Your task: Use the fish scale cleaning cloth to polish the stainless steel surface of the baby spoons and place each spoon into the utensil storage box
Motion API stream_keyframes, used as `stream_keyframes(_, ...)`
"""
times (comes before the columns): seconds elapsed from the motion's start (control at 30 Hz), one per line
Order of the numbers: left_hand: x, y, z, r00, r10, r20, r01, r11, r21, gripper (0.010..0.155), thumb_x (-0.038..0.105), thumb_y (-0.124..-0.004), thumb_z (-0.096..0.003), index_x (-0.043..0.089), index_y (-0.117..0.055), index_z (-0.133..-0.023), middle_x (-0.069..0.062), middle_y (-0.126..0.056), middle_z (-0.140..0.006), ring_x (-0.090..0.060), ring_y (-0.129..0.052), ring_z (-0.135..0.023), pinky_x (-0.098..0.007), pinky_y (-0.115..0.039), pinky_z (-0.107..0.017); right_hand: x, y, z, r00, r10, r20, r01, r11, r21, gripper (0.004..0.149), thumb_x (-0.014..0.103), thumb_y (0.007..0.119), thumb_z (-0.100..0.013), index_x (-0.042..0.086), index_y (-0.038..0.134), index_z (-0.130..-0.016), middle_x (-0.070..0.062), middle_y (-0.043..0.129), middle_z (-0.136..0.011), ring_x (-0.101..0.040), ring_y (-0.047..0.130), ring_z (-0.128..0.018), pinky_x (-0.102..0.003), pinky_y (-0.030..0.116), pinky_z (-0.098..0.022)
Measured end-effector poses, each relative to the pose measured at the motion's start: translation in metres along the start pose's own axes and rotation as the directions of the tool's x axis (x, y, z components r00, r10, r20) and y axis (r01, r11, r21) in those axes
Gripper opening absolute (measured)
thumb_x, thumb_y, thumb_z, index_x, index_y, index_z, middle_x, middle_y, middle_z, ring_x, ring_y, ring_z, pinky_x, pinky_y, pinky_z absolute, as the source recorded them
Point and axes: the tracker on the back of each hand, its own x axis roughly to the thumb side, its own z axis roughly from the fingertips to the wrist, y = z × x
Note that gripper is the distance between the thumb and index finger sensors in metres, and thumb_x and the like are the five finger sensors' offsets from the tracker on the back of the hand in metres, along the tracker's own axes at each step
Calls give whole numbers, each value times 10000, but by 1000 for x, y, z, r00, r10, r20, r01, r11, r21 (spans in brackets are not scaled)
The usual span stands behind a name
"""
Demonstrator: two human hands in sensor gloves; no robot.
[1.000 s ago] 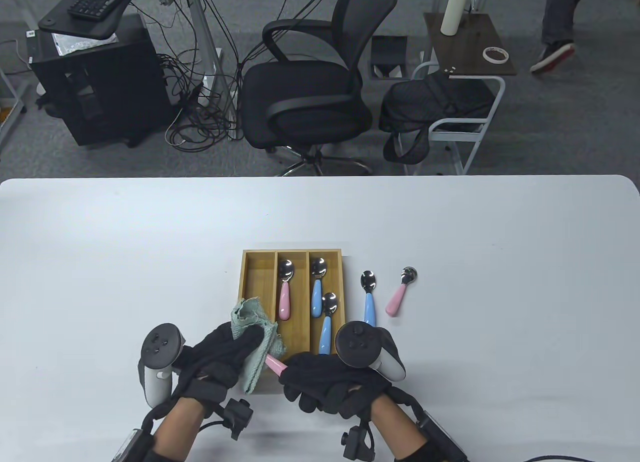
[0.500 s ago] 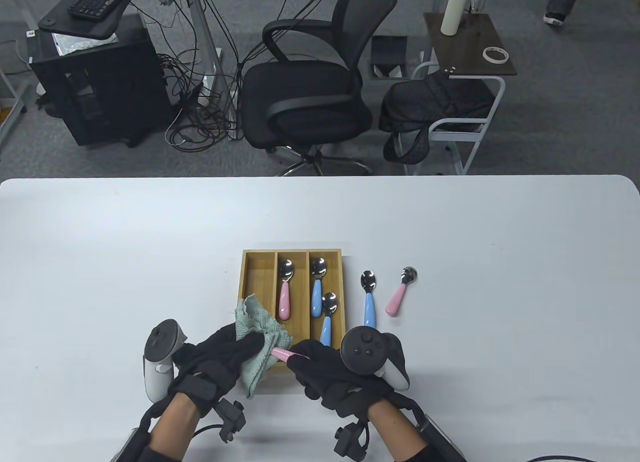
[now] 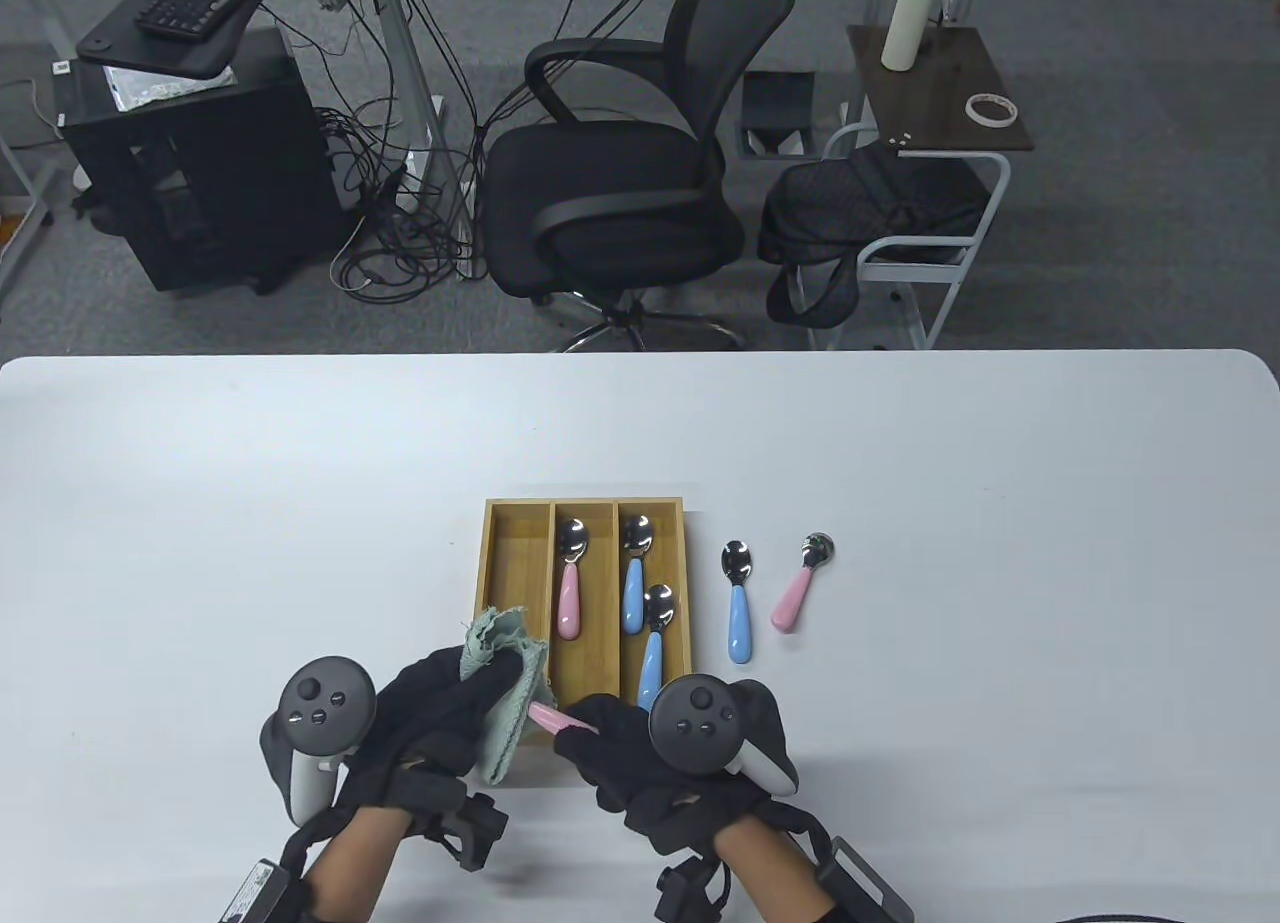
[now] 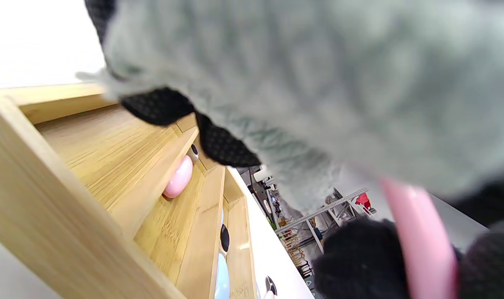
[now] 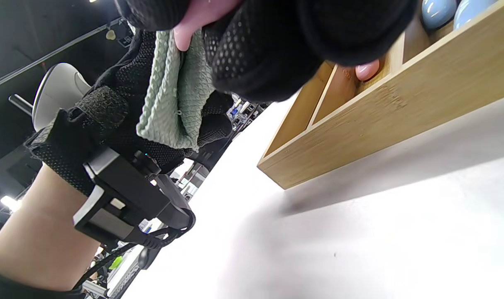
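Note:
My left hand grips the green fish scale cloth, wrapped round the bowl end of a pink-handled spoon. My right hand holds that spoon by its pink handle. The spoon's steel bowl is hidden inside the cloth. Both hands hover over the near end of the bamboo storage box. In the box lie a pink spoon and two blue spoons. On the table to the right of the box lie a blue spoon and a pink spoon.
The box's left compartment holds nothing but the cloth's overhang. The white table stretches all round. Beyond its far edge stand an office chair and a side table.
Both hands with the cloth and the spoon have shifted slightly left and toward me. The cloth has bunched tighter round the spoon's end.

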Motion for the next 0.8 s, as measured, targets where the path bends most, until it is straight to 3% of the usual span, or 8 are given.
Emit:
stream_keyframes(0.27,-7,-5,-3,992,114,-50,-117,990,-79,560,509,-642,-590,64,-851,-857,-69,-1022,-670,-135,-1134,-478,-361,-967,-407,-1,-3,1,1000,4,-11,-5,1000,-23,513,514,518,-642,129,636,-961,3,842,-714,-95,962,-394,-267,875,-319)
stream_keyframes(0.4,-11,-8,-6,960,257,-111,-272,952,-144,541,465,-681,-591,44,-817,-904,-116,-997,-731,-188,-1127,-530,-387,-961,-427,1,-6,4,1000,18,-9,-18,999,-46,516,513,512,-643,125,643,-956,7,844,-701,-92,963,-385,-266,876,-312)
stream_keyframes(0.7,-20,-13,-12,906,367,-209,-412,879,-240,523,406,-820,-556,63,-784,-949,-128,-962,-813,-220,-1116,-599,-392,-961,-456,-4,-11,7,1000,24,-16,-25,999,-47,512,511,516,-644,126,648,-954,5,844,-698,-95,962,-382,-269,875,-310)
stream_keyframes(0.8,-20,-15,-11,917,347,-199,-388,892,-232,547,412,-885,-516,90,-784,-946,-99,-960,-812,-194,-1113,-594,-374,-961,-457,-4,-10,8,999,37,-16,-38,998,-44,511,512,516,-643,128,645,-954,7,842,-698,-92,958,-379,-266,874,-307)
